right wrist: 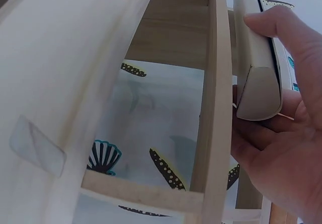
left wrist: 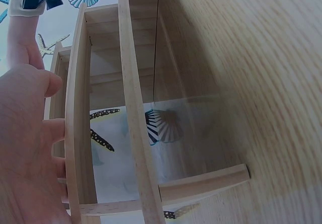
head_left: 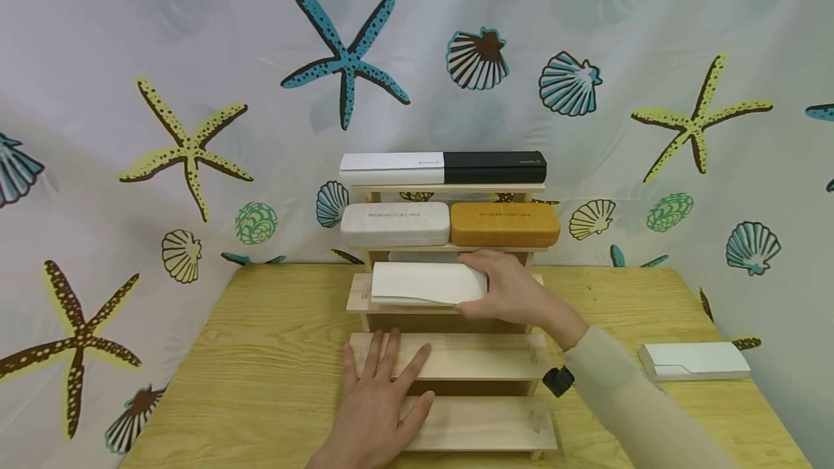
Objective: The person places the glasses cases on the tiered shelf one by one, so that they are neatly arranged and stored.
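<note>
A white glasses case lies along the left and middle of the third shelf down on a stepped wooden rack. My right hand grips its right end, thumb on the near side and fingers behind; the right wrist view shows the thumb pressed on the case and the fingers beneath. On the lower steps of the rack, my left hand rests with its fingers spread straight. In the left wrist view the left hand touches the edge of a wooden step, holding nothing.
The top shelf bears a white case beside a black case. Below them sit a light grey case and an orange-yellow case. Another white case lies on the wooden table at right. A patterned curtain hangs behind.
</note>
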`<state>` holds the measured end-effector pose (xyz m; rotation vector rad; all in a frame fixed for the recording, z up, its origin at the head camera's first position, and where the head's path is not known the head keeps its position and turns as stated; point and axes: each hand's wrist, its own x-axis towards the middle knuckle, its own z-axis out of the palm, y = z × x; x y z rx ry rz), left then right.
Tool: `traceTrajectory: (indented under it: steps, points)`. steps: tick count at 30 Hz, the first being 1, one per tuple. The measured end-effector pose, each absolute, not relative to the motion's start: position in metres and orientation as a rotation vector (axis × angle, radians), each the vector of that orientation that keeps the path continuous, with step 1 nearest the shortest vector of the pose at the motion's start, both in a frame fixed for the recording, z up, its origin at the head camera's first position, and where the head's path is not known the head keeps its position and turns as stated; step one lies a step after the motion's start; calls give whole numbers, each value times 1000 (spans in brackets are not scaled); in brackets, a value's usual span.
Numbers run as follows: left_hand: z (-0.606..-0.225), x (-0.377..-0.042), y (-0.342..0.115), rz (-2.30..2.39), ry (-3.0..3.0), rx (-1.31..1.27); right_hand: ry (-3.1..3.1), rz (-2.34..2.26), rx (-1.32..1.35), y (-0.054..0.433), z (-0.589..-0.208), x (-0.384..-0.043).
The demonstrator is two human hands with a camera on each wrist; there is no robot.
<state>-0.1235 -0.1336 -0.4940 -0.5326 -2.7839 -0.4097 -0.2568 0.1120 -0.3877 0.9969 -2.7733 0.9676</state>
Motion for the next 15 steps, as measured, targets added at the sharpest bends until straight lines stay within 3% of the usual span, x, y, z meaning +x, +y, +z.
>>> traceTrajectory:
  steps: [15]
  points:
    - [-492,-123,-133,-392,-2783,-527,-2794,995,988,91,-395,-260]
